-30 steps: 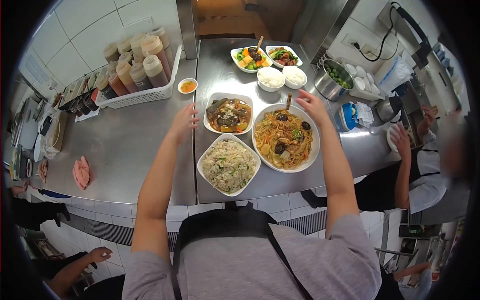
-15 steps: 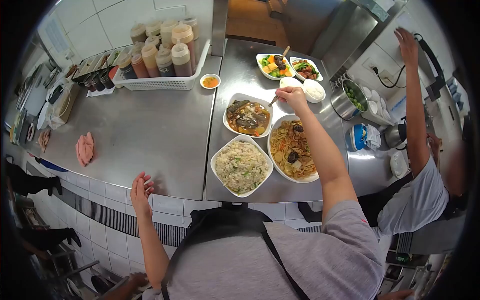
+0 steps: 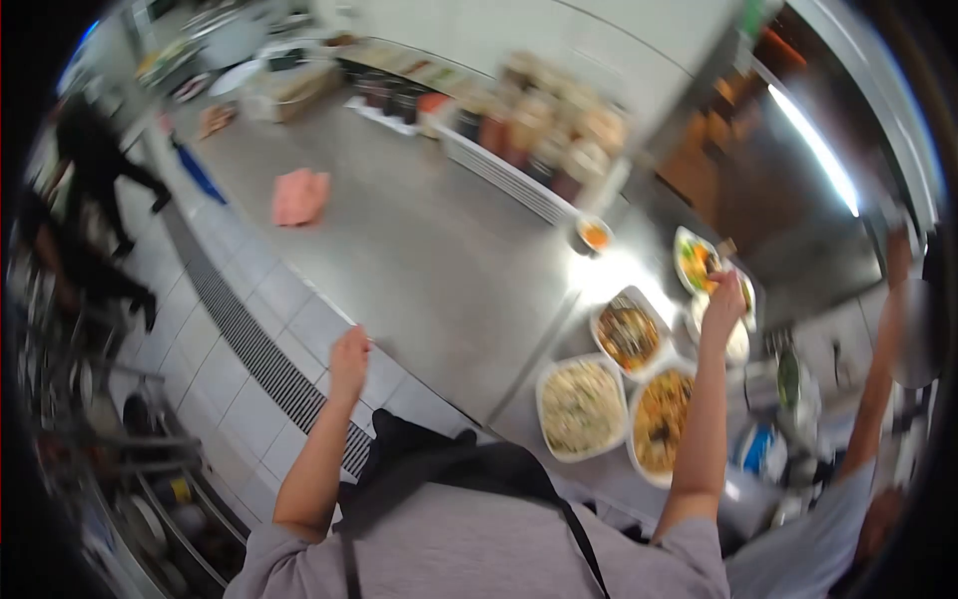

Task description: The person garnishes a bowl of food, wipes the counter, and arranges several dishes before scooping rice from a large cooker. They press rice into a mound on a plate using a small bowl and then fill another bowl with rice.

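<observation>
My right hand (image 3: 727, 297) is above the white bowls at the right of the counter, beside a dish of mixed vegetables (image 3: 696, 262). Its fingers are pinched together; blur hides what is between them. A brown handle tip (image 3: 727, 247) sticks up just beyond them. Nearer me are a dish of dark braised food in sauce (image 3: 629, 334), a square bowl of fried rice (image 3: 582, 407) and a bowl of noodles (image 3: 661, 417). My left hand (image 3: 349, 359) hangs in the air by the counter's front edge, fingers curled in, with nothing seen in it.
On the steel counter (image 3: 399, 240) lie a pink cloth (image 3: 300, 197) and a small sauce bowl (image 3: 595, 236). A white basket (image 3: 509, 180) of squeeze bottles stands by the wall. A co-worker's arm (image 3: 883, 349) reaches up at right. Other people stand at far left.
The view has swung left and tilted. My right hand has left the spoon area at the braised dish and moved toward the vegetable dish. My left hand has curled its fingers.
</observation>
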The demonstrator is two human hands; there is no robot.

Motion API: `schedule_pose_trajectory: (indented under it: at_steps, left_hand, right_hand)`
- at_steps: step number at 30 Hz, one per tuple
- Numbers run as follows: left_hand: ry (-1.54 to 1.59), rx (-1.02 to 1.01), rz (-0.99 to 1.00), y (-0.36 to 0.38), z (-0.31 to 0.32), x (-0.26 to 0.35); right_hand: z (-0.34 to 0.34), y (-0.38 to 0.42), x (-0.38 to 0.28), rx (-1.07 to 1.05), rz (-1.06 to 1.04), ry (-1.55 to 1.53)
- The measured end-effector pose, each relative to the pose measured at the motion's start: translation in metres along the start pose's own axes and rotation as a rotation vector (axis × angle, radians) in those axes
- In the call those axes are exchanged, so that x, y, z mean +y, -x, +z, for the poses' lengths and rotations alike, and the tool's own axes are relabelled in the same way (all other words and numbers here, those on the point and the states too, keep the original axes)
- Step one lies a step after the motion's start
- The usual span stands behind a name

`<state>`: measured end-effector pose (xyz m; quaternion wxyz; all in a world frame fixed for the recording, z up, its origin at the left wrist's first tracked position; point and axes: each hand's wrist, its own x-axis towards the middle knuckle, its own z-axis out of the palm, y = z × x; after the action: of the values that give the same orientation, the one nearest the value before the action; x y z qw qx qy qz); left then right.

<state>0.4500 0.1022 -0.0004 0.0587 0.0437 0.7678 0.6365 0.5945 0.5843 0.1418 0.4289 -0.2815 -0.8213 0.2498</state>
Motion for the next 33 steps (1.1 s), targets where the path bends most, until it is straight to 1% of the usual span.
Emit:
schedule_pose_trajectory:
  at_steps: [1, 2, 3, 5, 6, 8, 10, 12, 13, 15, 16, 17, 18, 19, 20, 21, 22, 24, 25, 27, 28, 30, 31, 32, 33]
  left_hand:
    - [-0.056, 0.119, 0.215, -0.008, 0.003, -0.009]
    - [-0.124, 0.228, 0.425, -0.017, 0.002, -0.013]
    - [-0.131, 0.279, 0.43, -0.019, -0.006, -0.009]
    - [0.066, 0.201, 0.038, -0.02, -0.024, -0.004]
    - [0.073, 0.231, 0.053, -0.024, -0.033, -0.006]
    - [0.234, 0.171, -0.08, -0.033, -0.059, -0.013]
    - [0.191, 0.081, -0.13, -0.049, -0.094, -0.04]
    - [0.11, -0.002, -0.167, -0.062, -0.137, -0.044]
    - [0.099, -0.014, -0.156, -0.069, -0.159, -0.045]
    - [0.032, -0.054, -0.167, -0.086, -0.207, -0.042]
    - [-0.03, -0.081, -0.184, -0.095, -0.233, -0.04]
    - [-0.158, -0.098, -0.111, -0.104, -0.26, -0.044]
    - [-0.162, -0.078, -0.113, -0.116, -0.287, -0.047]
    - [-0.251, -0.09, -0.098, -0.125, -0.314, -0.049]
    - [-0.337, -0.105, -0.09, -0.131, -0.338, -0.051]
    - [-0.373, -0.085, -0.189, -0.14, -0.36, -0.048]
    - [-0.315, -0.019, -0.176, -0.147, -0.38, -0.061]
    - [-0.346, 0.082, -0.162, -0.16, -0.412, -0.076]
    - [-0.343, 0.099, -0.154, -0.168, -0.427, -0.083]
    - [-0.285, 0.187, -0.304, -0.179, -0.447, -0.101]
    - [-0.283, 0.192, -0.314, -0.185, -0.454, -0.109]
    - [-0.187, 0.263, -0.391, -0.197, -0.471, -0.125]
    - [-0.172, 0.267, -0.407, -0.204, -0.479, -0.146]
    - [-0.181, 0.269, -0.416, -0.211, -0.489, -0.166]
    - [-0.231, 0.312, -0.483, -0.218, -0.499, -0.186]
  right_hand:
    - [0.029, -0.002, -0.023, 0.116, -0.313, -0.035]
    - [0.044, 0.004, -0.056, -0.09, -0.038, -0.18]
    - [0.068, 0.008, -0.083, -0.22, -0.094, -0.241]
    - [0.123, 0.02, -0.135, -0.461, -0.217, -0.332]
    - [0.155, 0.029, -0.163, -0.573, -0.289, -0.365]
    - [0.218, 0.044, -0.223, -0.704, -0.532, -0.363]
    - [0.291, 0.065, -0.272, -0.837, -0.474, -0.33]
    - [0.386, 0.094, -0.3, -0.879, -0.39, -0.25]
    - [0.424, 0.114, -0.321, -0.88, -0.418, -0.274]
    - [0.483, 0.159, -0.352, -0.745, -0.487, 0.033]
    - [0.504, 0.176, -0.365, -0.749, -0.504, 0.008]
    - [0.521, 0.192, -0.373, -0.68, -0.64, 0.123]
    - [0.538, 0.202, -0.382, -0.605, -0.774, 0.243]
    - [0.554, 0.203, -0.386, -0.612, -0.789, 0.229]
    - [0.567, 0.198, -0.386, -0.595, -0.759, 0.2]
    - [0.578, 0.195, -0.389, -0.578, -0.726, 0.172]
    - [0.581, 0.194, -0.402, -0.589, -0.735, 0.165]
    - [0.587, 0.183, -0.429, -0.387, -0.705, 0.422]
    - [0.601, 0.174, -0.446, -0.378, -0.718, 0.41]
    - [0.634, 0.16, -0.479, -0.571, -0.663, -0.189]
    - [0.656, 0.158, -0.5, -0.582, -0.666, -0.191]
    - [0.716, 0.157, -0.556, -0.782, -0.4, -0.408]
    - [0.765, 0.16, -0.58, -0.586, -0.524, -0.612]
    - [0.799, 0.16, -0.621, -0.439, -0.611, -0.733]
    - [0.82, 0.155, -0.662, -0.797, -0.343, -0.8]
